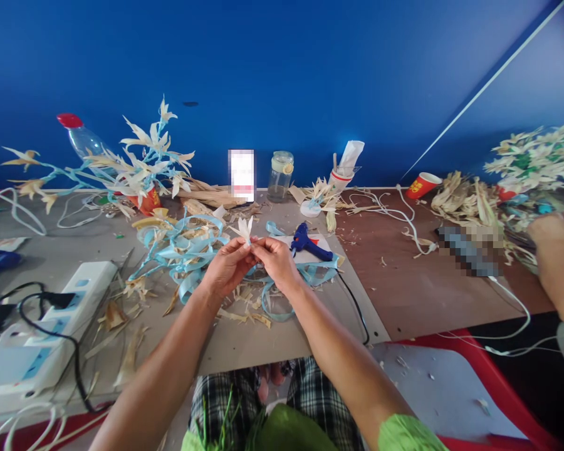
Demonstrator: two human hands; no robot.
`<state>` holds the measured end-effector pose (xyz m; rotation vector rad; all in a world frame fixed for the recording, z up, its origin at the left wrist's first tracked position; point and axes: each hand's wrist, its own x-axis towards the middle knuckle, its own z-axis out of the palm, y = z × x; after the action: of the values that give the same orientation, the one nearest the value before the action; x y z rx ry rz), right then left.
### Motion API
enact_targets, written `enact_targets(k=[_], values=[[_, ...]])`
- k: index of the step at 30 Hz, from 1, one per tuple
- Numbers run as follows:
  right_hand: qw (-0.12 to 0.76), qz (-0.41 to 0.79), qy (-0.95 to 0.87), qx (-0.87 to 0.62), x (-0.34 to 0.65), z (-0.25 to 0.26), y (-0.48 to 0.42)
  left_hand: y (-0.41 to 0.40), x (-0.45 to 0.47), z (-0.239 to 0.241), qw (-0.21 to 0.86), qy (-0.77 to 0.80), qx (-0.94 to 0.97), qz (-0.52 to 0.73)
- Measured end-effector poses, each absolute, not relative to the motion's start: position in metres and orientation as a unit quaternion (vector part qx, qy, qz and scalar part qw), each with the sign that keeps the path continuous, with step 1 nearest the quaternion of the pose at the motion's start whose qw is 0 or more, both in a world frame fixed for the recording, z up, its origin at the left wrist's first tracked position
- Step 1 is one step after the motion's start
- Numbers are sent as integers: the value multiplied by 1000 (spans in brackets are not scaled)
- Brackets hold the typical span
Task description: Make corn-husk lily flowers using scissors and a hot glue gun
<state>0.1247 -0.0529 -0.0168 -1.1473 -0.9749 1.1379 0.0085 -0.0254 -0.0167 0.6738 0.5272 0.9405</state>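
A small cream-coloured husk flower [245, 229] stands upright between my fingertips over the middle of the table. My left hand [229, 264] pinches its base from the left. My right hand [276, 258] pinches at the same base from the right, and the two hands touch. Just left of them lies a tangle of light blue ribbon [188, 250]. A blue glue gun [310, 244] rests on a white sheet right of my right hand. Dry husk scraps [244, 307] are strewn below my hands.
Finished flower branches [150, 156] rise at the left near a red-capped bottle [78, 138]. A lit phone [242, 175] and a glass jar [281, 176] stand at the back. A power strip [70, 313] with cables lies left. Another person's hand [555, 235] is at far right.
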Motion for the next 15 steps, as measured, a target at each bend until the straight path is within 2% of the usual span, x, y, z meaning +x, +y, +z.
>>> enact_targets(k=[5, 9, 12, 15], values=[[555, 458, -439, -538, 130, -19, -50, -23, 5, -16, 783, 288, 347, 429], [530, 482, -454, -529, 137, -15, -51, -21, 3, -17, 700, 351, 439, 441], [527, 418, -494, -551, 138, -12, -53, -19, 3, -20, 598, 409, 523, 448], [522, 345, -530, -573, 138, -10, -54, -19, 3, -20, 551, 424, 569, 439]])
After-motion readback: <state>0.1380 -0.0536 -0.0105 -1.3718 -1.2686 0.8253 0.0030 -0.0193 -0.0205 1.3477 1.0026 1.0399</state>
